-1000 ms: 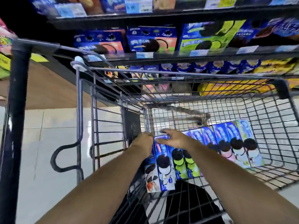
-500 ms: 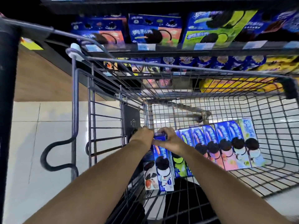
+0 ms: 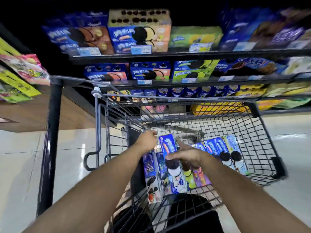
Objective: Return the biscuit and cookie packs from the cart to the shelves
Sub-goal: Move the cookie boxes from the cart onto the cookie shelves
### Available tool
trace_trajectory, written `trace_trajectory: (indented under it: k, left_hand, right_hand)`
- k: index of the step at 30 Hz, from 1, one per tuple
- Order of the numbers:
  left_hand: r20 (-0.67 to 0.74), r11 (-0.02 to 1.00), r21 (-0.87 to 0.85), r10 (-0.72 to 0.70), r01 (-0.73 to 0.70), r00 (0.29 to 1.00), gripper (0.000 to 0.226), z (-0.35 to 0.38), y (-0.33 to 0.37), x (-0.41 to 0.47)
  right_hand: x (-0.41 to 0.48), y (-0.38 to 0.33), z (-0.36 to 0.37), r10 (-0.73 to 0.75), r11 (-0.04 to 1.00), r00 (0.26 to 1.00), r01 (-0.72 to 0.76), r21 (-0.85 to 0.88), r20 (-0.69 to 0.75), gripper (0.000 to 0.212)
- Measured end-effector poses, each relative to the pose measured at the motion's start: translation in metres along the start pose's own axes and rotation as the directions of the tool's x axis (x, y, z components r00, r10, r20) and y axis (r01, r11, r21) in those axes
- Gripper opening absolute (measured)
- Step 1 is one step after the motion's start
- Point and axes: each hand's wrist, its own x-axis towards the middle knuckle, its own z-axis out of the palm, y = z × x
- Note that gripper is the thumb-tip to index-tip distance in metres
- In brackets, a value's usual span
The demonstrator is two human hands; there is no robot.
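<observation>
A: Blue cookie box, where?
B: Stood raised above the row of boxes in the wire cart, top end tilted toward the shelves, lower end down among the other packs.
A: Right hand?
B: Gripped that box near its middle, thumb across the front, fingers behind.
A: Left hand?
B: Was curled, just beside the box's upper left edge, near the cart's left wall. Could not tell whether holding or only touching.
A: Rest of the cart?
B: Held more packs lying side by side: strawberry pack at the left end, green pack and purple pack under the right wrist, two blue ones at the far right.
A: Shelves?
B: Were stacked with blue, orange and green cartons on three tiers, price tags clipped along the front edges. Blurred toward the right.
A: Anything else?
B: Noted pale tiled floor at left, black post beside the cart, bright snack bags at upper left.
</observation>
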Motion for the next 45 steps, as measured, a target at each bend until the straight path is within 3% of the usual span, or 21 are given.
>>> trace_trajectory:
  k: [3,5,7,9,11,13,16,18,21,25,27,29,32,34,36,40,43,45]
  left_hand:
    - [0.095,0.88,-0.473,0.098,-0.041,0.991,0.038,-0.038,0.046,-0.031]
    - [0.167,0.81,-0.586,0.166,-0.038,0.972,0.057,-0.063,0.072,-0.049]
    - [0.208,0.774,-0.632,0.207,-0.03,0.956,0.064,-0.083,0.091,-0.061]
    - [0.207,0.756,-0.654,0.227,-0.038,0.952,0.061,-0.095,0.107,-0.066]
    - [0.122,0.748,-0.657,0.228,-0.094,0.966,0.054,-0.104,0.125,-0.066]
    - [0.018,0.676,-0.724,0.217,-0.137,0.976,0.042,-0.109,0.142,-0.07]
    - [-0.086,0.546,-0.825,0.138,-0.148,0.987,0.041,-0.113,0.166,-0.077]
    - [-0.161,0.478,-0.862,0.053,-0.167,0.986,0.046,-0.114,0.181,-0.078]
    - [-0.25,0.362,-0.909,-0.073,-0.208,0.965,0.048,-0.113,0.202,-0.08]
    - [-0.336,0.214,-0.93,-0.165,-0.299,0.927,0.042,-0.106,0.225,-0.083]
    - [-0.382,0.164,-0.919,-0.138,-0.359,0.914,0.039,-0.105,0.235,-0.086]
    - [-0.435,0.2,-0.888,-0.071,-0.415,0.898,0.041,-0.107,0.242,-0.09]
    - [-0.491,0.477,-0.734,0.117,-0.483,0.863,0.046,-0.121,0.245,-0.097]
    - [-0.484,0.694,-0.517,0.246,-0.502,0.839,0.049,-0.135,0.246,-0.105]
    - [-0.474,0.818,-0.297,0.322,-0.493,0.819,0.043,-0.149,0.251,-0.114]
    - [-0.485,0.826,-0.108,0.441,-0.552,0.755,0.06,-0.169,0.273,-0.114]
    - [-0.518,0.826,-0.067,0.451,-0.56,0.727,0.066,-0.18,0.296,-0.107]
    - [-0.564,0.839,-0.014,0.443,-0.544,0.697,0.081,-0.186,0.311,-0.105]
  right_hand:
    - [-0.051,-0.052,-0.018,-0.013,1.0,1.0,0.013,0.013,0.016,0.129]
    - [-0.074,-0.086,-0.03,-0.054,0.998,0.997,0.053,0.026,0.053,0.1]
    - [-0.091,-0.119,-0.042,-0.105,0.994,0.99,0.108,-0.031,0.097,0.074]
    - [-0.107,-0.146,-0.053,-0.129,0.99,0.984,0.135,-0.038,0.125,0.07]
    - [-0.117,-0.171,-0.064,-0.155,0.986,0.975,0.162,-0.032,0.159,0.055]
    - [-0.126,-0.189,-0.075,-0.173,0.984,0.972,0.179,-0.025,0.162,0.043]
    - [-0.137,-0.199,-0.1,-0.123,0.99,0.972,0.134,-0.041,0.201,0.043]
    - [-0.145,-0.196,-0.124,-0.082,0.99,0.973,0.105,-0.098,0.218,0.058]
    - [-0.156,-0.187,-0.162,-0.058,0.99,0.99,0.074,-0.122,0.128,0.077]
    - [-0.173,-0.178,-0.198,-0.133,0.982,0.988,0.121,0.146,0.08,0.056]
    - [-0.179,-0.175,-0.205,-0.189,0.945,0.982,0.177,0.276,0.018,0.065]
    - [-0.19,-0.177,-0.206,-0.281,0.911,0.959,0.276,0.307,-0.028,0.074]
    - [-0.211,-0.186,-0.215,-0.409,0.861,0.903,0.43,0.271,-0.134,0.083]
    - [-0.232,-0.193,-0.224,-0.509,0.845,0.832,0.531,0.056,-0.221,0.087]
    - [-0.252,-0.202,-0.232,-0.627,0.779,0.722,0.567,-0.267,-0.294,0.08]
    - [-0.275,-0.224,-0.246,-0.768,0.619,0.568,0.54,-0.571,-0.296,0.084]
    - [-0.275,-0.239,-0.266,-0.813,0.542,0.508,0.484,-0.687,-0.283,0.091]
    - [-0.273,-0.252,-0.277,-0.827,0.517,0.487,0.458,-0.724,-0.282,0.096]
